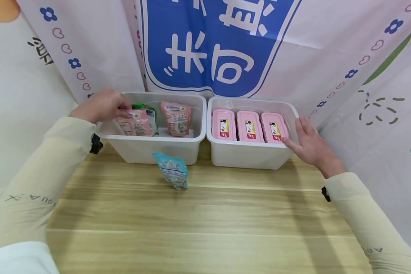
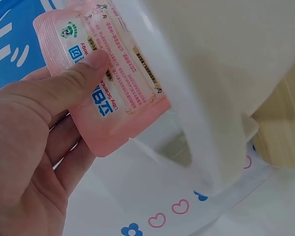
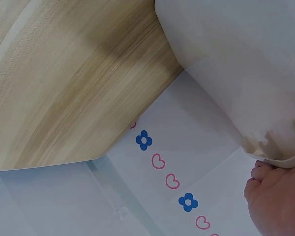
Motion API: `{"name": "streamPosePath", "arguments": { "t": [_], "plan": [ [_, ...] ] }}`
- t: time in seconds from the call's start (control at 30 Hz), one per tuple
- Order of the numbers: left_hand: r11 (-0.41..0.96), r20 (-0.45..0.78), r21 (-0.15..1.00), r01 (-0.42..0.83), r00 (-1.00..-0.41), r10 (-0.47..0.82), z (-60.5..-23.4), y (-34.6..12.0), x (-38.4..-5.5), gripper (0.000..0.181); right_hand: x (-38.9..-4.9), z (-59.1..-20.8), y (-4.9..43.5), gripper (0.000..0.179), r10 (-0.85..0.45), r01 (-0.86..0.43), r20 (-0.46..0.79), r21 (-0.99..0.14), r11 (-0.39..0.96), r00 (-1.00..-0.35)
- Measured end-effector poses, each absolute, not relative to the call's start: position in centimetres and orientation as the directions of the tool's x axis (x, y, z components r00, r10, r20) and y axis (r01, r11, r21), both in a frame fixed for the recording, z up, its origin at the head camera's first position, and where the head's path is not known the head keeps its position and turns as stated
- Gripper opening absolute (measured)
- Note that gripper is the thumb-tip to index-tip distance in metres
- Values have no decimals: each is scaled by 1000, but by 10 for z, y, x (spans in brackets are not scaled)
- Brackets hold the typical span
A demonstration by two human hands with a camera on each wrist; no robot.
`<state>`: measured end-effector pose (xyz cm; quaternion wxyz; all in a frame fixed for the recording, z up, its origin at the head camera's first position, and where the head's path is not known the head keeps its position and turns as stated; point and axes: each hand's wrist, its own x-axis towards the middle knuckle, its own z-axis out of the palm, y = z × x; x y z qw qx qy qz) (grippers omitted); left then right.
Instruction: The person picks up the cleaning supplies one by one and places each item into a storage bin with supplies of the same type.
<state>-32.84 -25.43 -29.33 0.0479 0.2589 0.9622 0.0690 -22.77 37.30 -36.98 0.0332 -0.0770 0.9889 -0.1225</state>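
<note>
At the left end of the left white bin (image 1: 150,142), my left hand (image 1: 104,104) pinches a pink Liby refill pouch (image 2: 108,78), thumb across its printed face and fingers behind. The pouch is inside the rim, close to the end wall. A green pouch (image 1: 153,118) stands partly hidden behind the pink packaging. Another pink pouch (image 1: 177,120) leans upright at that bin's right side. My right hand (image 1: 309,146) rests against the right end of the right white bin (image 1: 250,156), fingers extended along the outside and thumb at the rim.
Three pink lidded boxes (image 1: 249,127) sit in a row in the right bin. A blue pouch (image 1: 172,170) stands tilted on the wooden table (image 1: 205,224), before the left bin. Printed cloth (image 1: 311,45) hangs behind and at both sides.
</note>
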Motion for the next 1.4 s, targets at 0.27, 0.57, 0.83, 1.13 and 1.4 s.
{"name": "streamPosePath", "arguments": {
  "t": [0.27,0.57,0.83,1.13,1.4],
  "plan": [
    [852,-32,162,498,-860,509,-304,-253,-330,11,-227,-370,373,103,-158,-144,-39,-247,958,-987],
    [877,-88,153,456,-877,472,-312,-249,-332,17,-228,-370,373,103,-155,-137,-57,-245,960,-986],
    [877,-108,161,452,-876,471,-318,-247,-336,18,-227,-370,373,103,-156,-137,-58,-245,960,-986],
    [878,-145,197,437,-872,467,-326,-248,-342,19,-228,-370,373,104,-154,-133,-73,-237,962,-985],
    [864,-127,178,470,-860,494,-327,-247,-343,14,-227,-370,373,102,-157,-137,-67,-236,962,-985]
  ]
}}
